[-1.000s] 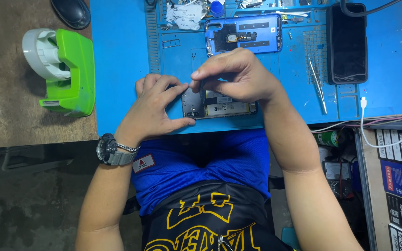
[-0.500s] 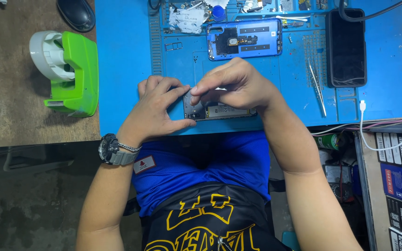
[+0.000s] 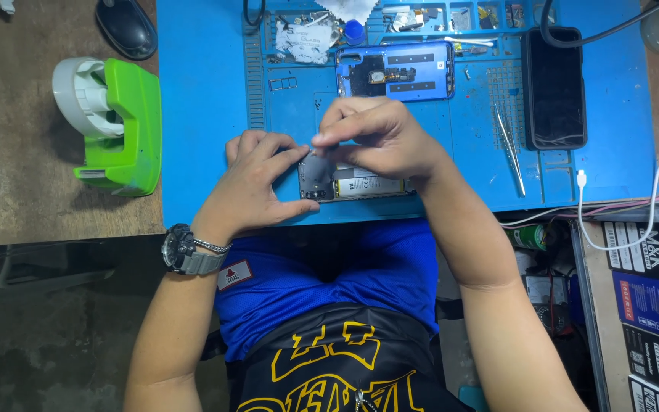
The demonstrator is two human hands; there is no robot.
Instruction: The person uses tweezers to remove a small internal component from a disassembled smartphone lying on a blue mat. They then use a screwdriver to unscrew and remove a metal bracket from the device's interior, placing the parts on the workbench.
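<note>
An opened phone point(image 3: 356, 184) with its insides exposed lies on the blue work mat point(image 3: 207, 114) near the front edge. My left hand point(image 3: 257, 183) rests on the phone's left end, thumb along its lower edge and fingers curled at its top corner. My right hand point(image 3: 375, 137) hovers over the phone's middle, fingertips pinched together on something small at the top left corner; what it pinches is too small to tell. A watch sits on my left wrist point(image 3: 186, 250).
A blue phone back cover point(image 3: 394, 71) lies further back on the mat. A black phone point(image 3: 554, 88) lies at the right, tweezers point(image 3: 511, 149) beside it. Small parts fill the mat's rear tray. A green tape dispenser point(image 3: 112, 122) stands left, a mouse point(image 3: 126, 27) behind it.
My right hand's fingertips have drawn together into a pinch at the phone's top left corner. My left hand stays on the phone's left end.
</note>
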